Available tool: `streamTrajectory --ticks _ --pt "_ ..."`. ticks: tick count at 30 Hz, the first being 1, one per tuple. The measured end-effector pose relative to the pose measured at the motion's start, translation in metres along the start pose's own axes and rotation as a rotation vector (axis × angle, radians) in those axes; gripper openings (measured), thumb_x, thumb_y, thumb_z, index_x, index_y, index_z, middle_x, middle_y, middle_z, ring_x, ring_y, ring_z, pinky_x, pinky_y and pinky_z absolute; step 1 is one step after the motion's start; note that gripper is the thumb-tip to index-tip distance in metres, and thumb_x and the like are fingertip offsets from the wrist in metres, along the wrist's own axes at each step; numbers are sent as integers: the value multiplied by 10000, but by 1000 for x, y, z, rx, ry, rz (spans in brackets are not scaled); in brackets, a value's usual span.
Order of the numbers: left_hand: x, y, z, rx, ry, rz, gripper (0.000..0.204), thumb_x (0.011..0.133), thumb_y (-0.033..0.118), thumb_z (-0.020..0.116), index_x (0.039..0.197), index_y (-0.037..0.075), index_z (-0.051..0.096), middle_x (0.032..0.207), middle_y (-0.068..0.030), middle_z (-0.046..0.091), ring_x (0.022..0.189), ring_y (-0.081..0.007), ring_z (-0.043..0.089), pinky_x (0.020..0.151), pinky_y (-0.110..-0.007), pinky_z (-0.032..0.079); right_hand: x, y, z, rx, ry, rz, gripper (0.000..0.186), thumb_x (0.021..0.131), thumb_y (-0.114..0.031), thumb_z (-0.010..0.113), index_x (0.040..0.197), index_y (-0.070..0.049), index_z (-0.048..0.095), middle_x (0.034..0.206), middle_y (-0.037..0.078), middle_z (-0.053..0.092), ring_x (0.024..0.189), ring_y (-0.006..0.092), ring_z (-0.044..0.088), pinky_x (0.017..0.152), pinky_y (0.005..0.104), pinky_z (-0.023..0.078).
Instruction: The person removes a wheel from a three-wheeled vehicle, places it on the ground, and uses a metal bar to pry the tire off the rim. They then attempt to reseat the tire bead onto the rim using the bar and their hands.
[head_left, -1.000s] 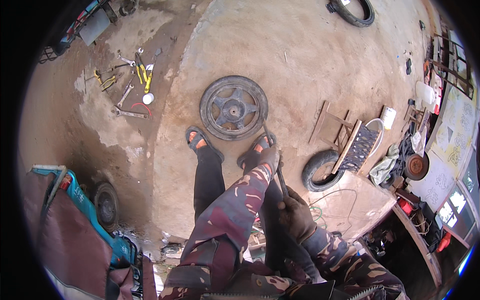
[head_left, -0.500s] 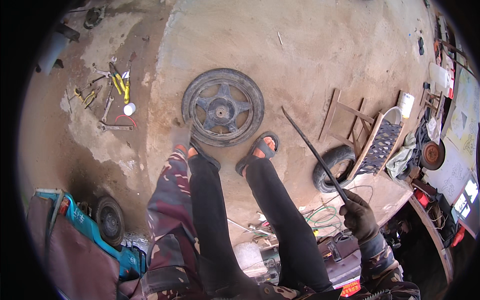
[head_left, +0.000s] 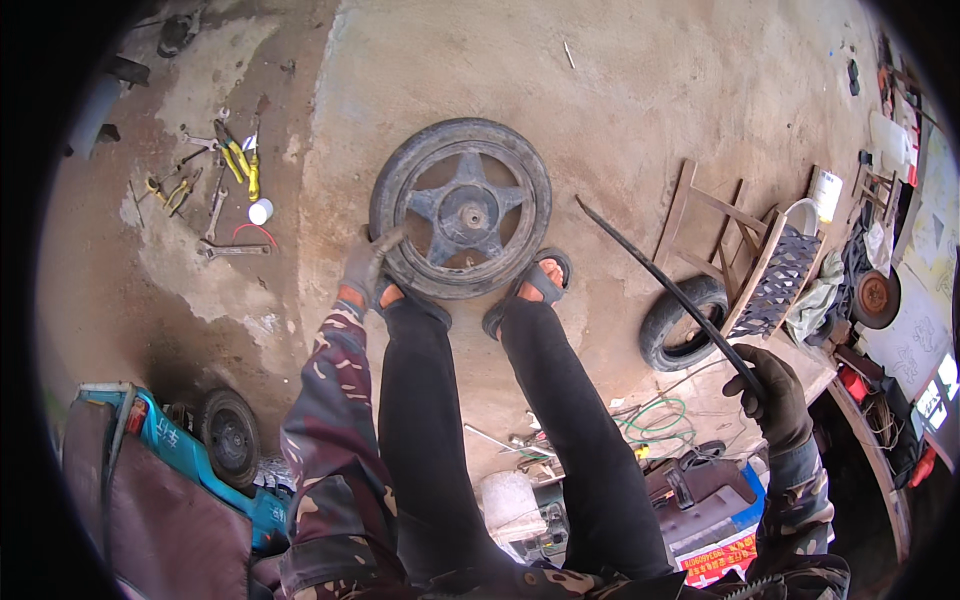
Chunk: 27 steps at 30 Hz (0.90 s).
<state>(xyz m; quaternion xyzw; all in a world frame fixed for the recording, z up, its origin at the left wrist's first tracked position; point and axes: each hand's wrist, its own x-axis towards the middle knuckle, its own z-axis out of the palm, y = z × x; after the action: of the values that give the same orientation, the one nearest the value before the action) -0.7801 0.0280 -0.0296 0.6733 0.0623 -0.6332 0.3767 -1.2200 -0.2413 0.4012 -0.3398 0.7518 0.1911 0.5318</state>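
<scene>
A motorcycle wheel (head_left: 474, 180) with a black tire and a star-shaped five-spoke hub is in front of my feet, its face turned up toward me. My gloved left hand (head_left: 364, 262) grips the tire at its near left edge, the fingers reaching over toward the rim. Out to the right, my right hand (head_left: 776, 398), in a dark glove, is closed around the lower end of a long dark pry bar (head_left: 660, 278). The bar slants up and left, its bent tip in the air to the right of the wheel, not touching it.
Wrenches, yellow-handled pliers (head_left: 231, 152) and a white cap (head_left: 261, 211) lie on the floor at left. A loose tire (head_left: 655, 335) and a wooden chair (head_left: 770, 275) are at right. A teal vehicle (head_left: 170, 430) stands at lower left, and a green cable (head_left: 665, 420) lies behind my right leg.
My left hand, blurred before, now holds the tire's edge. The wheel looks larger and sits slightly farther right, seemingly raised or tilted. My right hand with the pry bar has shifted right.
</scene>
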Motion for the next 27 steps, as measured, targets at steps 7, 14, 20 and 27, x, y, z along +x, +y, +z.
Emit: streamTrajectory --ticks 7,14,20,27 --pt "-66 101 85 282 82 416 748 737 305 955 1261 -75 579 1210 -251 689 1112 -359 688 977 -427 543 0 -10 -9 -219 -69 -222 392 1085 -174 420 1375 -10 625 861 93 744 606 58 560 504 201 426" --pt "-146 98 147 947 259 715 830 674 253 937 1353 -16 543 1231 -269 633 1159 -454 617 1001 -495 523 -2 -22 4 -79 -64 -152 394 1091 -187 446 1395 -5 617 846 106 752 579 64 561 479 207 420" --pt "-110 18 167 1436 -86 479 759 702 277 906 1355 65 581 1289 -200 608 1212 -380 590 987 -500 507 -10 -39 11 -74 -33 -188 426 1089 -279 521 1380 10 637 822 115 754 559 68 510 486 215 390" --pt "-76 -62 209 1222 -25 566 483 822 268 798 1244 72 668 1145 -147 694 1101 -341 668 902 -504 538 -14 -43 26 -42 24 -52 493 1067 -348 608 1387 25 634 782 96 736 529 64 477 478 226 369"
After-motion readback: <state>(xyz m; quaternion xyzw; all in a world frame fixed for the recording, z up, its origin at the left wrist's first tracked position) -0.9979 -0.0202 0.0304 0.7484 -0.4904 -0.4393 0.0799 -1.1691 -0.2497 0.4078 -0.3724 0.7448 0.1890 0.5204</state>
